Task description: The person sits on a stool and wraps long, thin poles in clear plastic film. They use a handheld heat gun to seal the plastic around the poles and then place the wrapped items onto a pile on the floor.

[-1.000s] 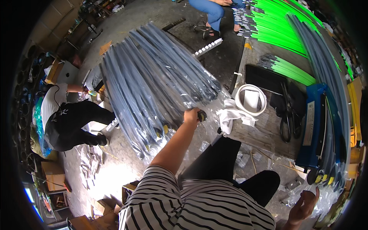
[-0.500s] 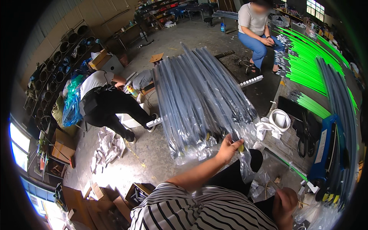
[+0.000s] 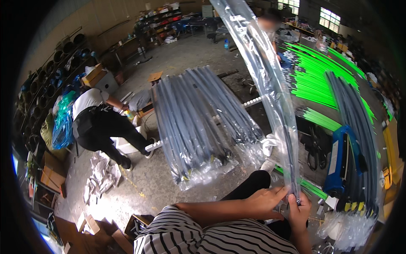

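A long clear plastic sleeve with dark grey rods (image 3: 277, 91) rises from my hands past the top of the picture, tilted to the left. My right hand (image 3: 300, 210) is closed around its near end, thumb uppermost. My left hand (image 3: 264, 204) lies beside it, fingers stretched to the sleeve and touching its end, thumb held apart below. Further ahead, a row of similar sleeved rods (image 3: 190, 122) rests on white spiral bars, with a gap near its right side. Black-handled scissors (image 3: 315, 154) and a blue device with a long body (image 3: 337, 163) lie to the right.
Bright green rods (image 3: 317, 78) lie at the far right, beside more sleeved grey rods (image 3: 353, 114). A person (image 3: 103, 114) bends over a white box at left; another person (image 3: 270, 31) sits partly hidden behind the raised sleeve. Crumpled paper (image 3: 101, 175) and cardboard boxes (image 3: 84, 235) are at lower left.
A sleeved bundle has been lifted from the row's right part and swung upright towards my right. My right hand has come up to grip its end; my left hand has moved right and down.
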`<action>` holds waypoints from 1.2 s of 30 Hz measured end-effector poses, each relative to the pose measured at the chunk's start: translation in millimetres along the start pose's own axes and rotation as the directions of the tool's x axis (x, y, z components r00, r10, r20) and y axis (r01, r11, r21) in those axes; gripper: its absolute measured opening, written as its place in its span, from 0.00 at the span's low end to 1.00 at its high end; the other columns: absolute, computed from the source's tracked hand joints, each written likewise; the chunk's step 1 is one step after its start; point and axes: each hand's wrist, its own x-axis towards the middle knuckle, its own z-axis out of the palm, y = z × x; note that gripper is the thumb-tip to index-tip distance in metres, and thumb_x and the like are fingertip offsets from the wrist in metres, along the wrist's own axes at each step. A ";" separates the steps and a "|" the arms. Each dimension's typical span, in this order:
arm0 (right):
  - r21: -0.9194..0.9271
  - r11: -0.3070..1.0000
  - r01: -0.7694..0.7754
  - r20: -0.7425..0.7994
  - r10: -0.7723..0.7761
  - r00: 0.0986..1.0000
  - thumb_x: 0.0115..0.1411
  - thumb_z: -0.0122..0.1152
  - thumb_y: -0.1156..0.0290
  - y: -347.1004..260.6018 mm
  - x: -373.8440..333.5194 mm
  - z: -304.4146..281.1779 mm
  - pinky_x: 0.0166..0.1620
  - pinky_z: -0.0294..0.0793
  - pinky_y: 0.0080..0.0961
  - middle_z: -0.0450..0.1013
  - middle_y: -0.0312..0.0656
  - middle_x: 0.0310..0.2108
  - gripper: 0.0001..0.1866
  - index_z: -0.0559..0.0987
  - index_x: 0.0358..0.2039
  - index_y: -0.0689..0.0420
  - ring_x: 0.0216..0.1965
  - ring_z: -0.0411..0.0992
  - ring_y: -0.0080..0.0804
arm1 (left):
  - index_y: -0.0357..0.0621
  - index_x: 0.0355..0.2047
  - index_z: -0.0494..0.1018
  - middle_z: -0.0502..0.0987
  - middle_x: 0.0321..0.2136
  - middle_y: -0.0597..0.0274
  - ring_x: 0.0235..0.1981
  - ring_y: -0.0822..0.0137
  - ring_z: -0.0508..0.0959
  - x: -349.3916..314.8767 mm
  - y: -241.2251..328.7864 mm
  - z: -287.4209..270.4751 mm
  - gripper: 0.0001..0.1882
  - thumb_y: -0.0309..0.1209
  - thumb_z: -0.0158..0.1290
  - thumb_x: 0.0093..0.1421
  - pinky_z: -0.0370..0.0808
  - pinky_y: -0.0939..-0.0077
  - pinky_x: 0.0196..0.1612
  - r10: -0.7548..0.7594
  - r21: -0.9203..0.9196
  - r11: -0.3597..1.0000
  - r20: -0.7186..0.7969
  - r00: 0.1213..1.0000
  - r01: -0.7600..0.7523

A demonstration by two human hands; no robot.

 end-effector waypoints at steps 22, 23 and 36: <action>0.033 0.924 -0.381 0.144 0.373 0.917 0.53 0.55 0.68 53.3 -71.6 -58.7 0.17 0.60 0.15 0.67 0.35 0.12 0.15 0.72 0.14 0.63 0.12 0.63 0.18 | 0.35 0.30 0.71 0.75 0.27 0.56 0.29 0.66 0.74 30.6 -70.0 -81.3 0.09 0.30 0.49 0.55 0.69 0.74 0.35 -0.596 -0.914 0.354 -0.383 0.706 -0.198; 0.035 0.919 -0.392 0.137 0.384 0.913 0.53 0.55 0.69 53.3 -70.6 -58.9 0.17 0.60 0.15 0.68 0.35 0.12 0.14 0.72 0.14 0.63 0.12 0.64 0.18 | 0.34 0.31 0.71 0.75 0.26 0.55 0.30 0.64 0.73 30.2 -69.9 -75.2 0.10 0.30 0.49 0.55 0.69 0.70 0.39 -0.591 -0.924 0.330 -0.360 0.722 -0.192; 0.100 0.859 -0.502 0.128 0.490 0.863 0.52 0.55 0.69 34.6 -59.4 -56.7 0.14 0.60 0.16 0.68 0.38 0.10 0.14 0.71 0.13 0.62 0.10 0.64 0.21 | 0.42 0.21 0.70 0.75 0.29 0.52 0.34 0.62 0.75 32.2 -45.6 -57.6 0.04 0.25 0.54 0.51 0.71 0.72 0.37 -0.569 -0.979 0.191 -0.167 0.805 -0.069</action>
